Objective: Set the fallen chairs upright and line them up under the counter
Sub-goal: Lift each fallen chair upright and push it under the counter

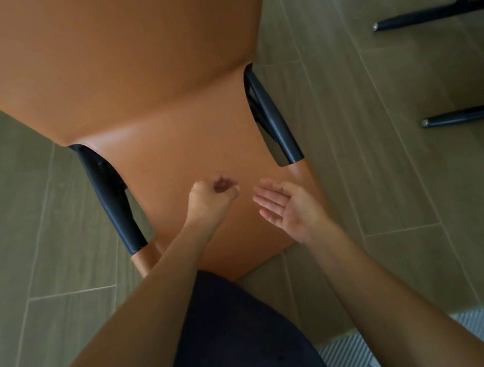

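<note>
You are holding two hands over one orange leather chair [134, 74] on the grey tiled floor [386, 164]: left hand [211, 196] making an empty fist, right hand [290, 207] lying open, empty. Two other black metal legs [442, 10] are showing at right.

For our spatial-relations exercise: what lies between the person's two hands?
Only bare surface of the orange chair shows in the gap between the left hand and the right hand, in the head view.
</note>
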### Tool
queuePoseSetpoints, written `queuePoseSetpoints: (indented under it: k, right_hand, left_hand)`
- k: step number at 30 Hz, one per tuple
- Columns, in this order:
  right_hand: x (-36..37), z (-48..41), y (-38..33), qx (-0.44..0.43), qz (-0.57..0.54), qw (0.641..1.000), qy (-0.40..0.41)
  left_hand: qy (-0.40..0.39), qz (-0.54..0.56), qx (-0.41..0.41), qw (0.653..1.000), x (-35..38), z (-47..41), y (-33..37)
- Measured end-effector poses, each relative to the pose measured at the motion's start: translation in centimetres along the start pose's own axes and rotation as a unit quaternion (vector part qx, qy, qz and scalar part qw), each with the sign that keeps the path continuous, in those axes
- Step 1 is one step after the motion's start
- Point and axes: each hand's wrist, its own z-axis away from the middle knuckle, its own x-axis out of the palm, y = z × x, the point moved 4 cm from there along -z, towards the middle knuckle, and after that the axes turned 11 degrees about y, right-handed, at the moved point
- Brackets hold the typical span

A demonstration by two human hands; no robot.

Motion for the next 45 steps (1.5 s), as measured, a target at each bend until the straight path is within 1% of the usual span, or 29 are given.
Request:
queuePoseSetpoints:
  k: [5, 10, 16, 18, 20, 23, 24, 27, 30, 31, 36, 40, 43, 45]
  right_hand:
    - [-0.2, -1.5, 1.5, 0.010, -0.005, 1.000, 0.010]
    - [-1.1, -2.8, 3.2, 0.031, -0.024, 0.999, 0.024]
    - [-2.6, -4.3, 5.5, 0.064, -0.051, 0.996, 0.040]
    - [-3.3, -4.8, 6.2, 0.069, -0.054, 0.995, 0.052]
    - [-4.1, -5.2, 7.0, 0.067, -0.051, 0.995, 0.061]
    - [-5.3, -5.6, 8.5, 0.068, -0.054, 0.993, 0.078]
    - [-5.6, -5.7, 9.0, 0.069, -0.059, 0.992, 0.082]
    - [-6.6, -5.9, 10.4, 0.077, -0.078, 0.989, 0.096]
    - [-7.2, -6.0, 11.3, 0.083, -0.080, 0.988, 0.104]
    - [-7.4, -6.0, 11.5, 0.083, -0.082, 0.987, 0.106]
    - [-8.2, -6.1, 12.5, 0.088, -0.090, 0.983, 0.134]
    - [-8.9, -6.2, 13.2, 0.092, -0.093, 0.975, 0.179]
    - [-9.2, -6.4, 13.9, 0.090, -0.096, 0.970, 0.206]
    - [-9.1, -6.5, 14.3, 0.092, -0.092, 0.970, 0.203]
  left_hand:
    - [0.007, -0.047, 0.003, 0.999, 1.8, -0.4, -2.9]
    - [-0.016, -0.117, 0.060, 0.991, 3.5, 0.2, -4.8]
    - [-0.058, -0.193, 0.117, 0.972, 5.3, 1.7, -7.0]
    - [-0.072, -0.231, 0.147, 0.959, 5.9, 2.4, -8.0]
    - [-0.088, -0.287, 0.174, 0.938, 6.4, 3.1, -9.3]
    - [-0.142, -0.410, 0.205, 0.877, 7.2, 4.0, -11.7]
    - [-0.153, -0.430, 0.199, 0.867, 7.3, 4.2, -12.4]
    - [-0.154, -0.444, 0.163, 0.868, 7.2, 4.4, -13.6]
    - [-0.154, -0.453, 0.162, 0.863, 7.1, 4.9, -14.4]
    - [-0.157, -0.463, 0.167, 0.856, 7.1, 5.0, -14.8]
    - [-0.164, -0.549, 0.210, 0.792, 7.0, 5.7, -16.0]
    - [-0.151, -0.588, 0.227, 0.761, 7.0, 5.7, -16.1]
    - [-0.146, -0.602, 0.220, 0.754, 7.8, 6.4, -15.7]
    - [-0.139, -0.596, 0.212, 0.763, 8.3, 6.8, -15.1]
